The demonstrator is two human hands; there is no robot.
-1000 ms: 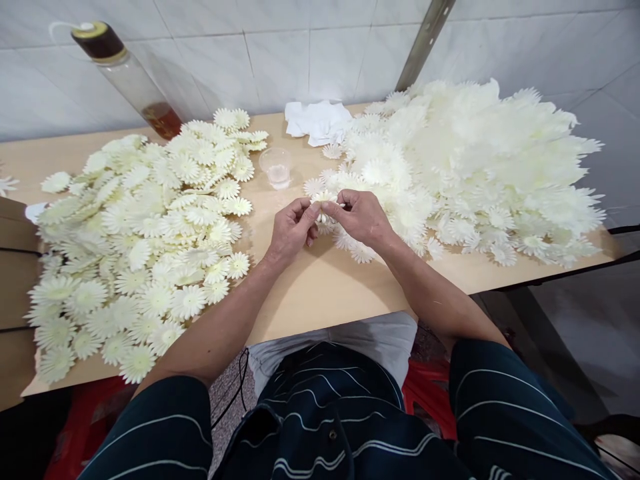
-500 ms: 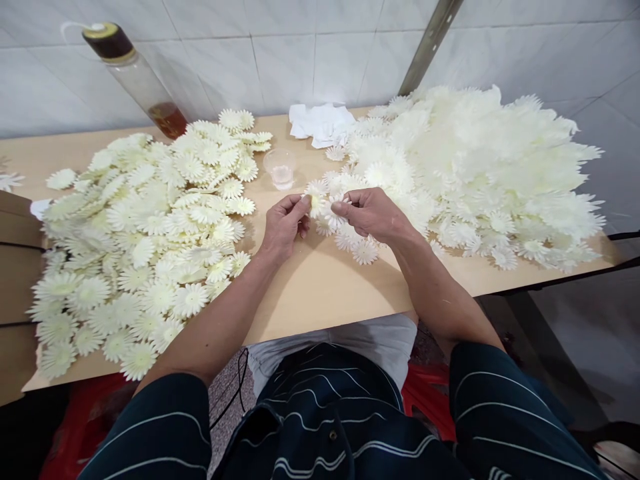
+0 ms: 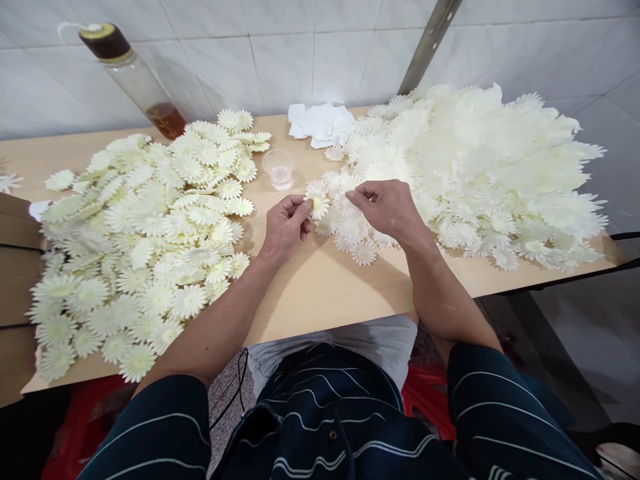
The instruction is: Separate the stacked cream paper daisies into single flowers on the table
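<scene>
My left hand (image 3: 290, 225) pinches a cream artificial flower (image 3: 317, 200) with a yellowish centre between thumb and forefinger, just above the table. My right hand (image 3: 387, 205) is a little to the right, at the near edge of a heap of white flower heads (image 3: 460, 153). Its thumb and forefinger are pressed together. Whether anything sits between them cannot be made out against the pale petals behind. A small clear plastic cup (image 3: 279, 170) stands beyond my left hand.
Another pile of cream flower heads (image 3: 145, 227) covers the table's left side. Behind it stands a tall bottle of brown liquid (image 3: 145, 93). Crumpled white tissue (image 3: 321, 125) lies by the tiled wall. A cardboard box (image 3: 19, 267) is at the left edge.
My right hand has drawn away to the right from the flower in my left hand. The white flower seen at its fingertips no longer stands out there. My left hand stays nearly still.
</scene>
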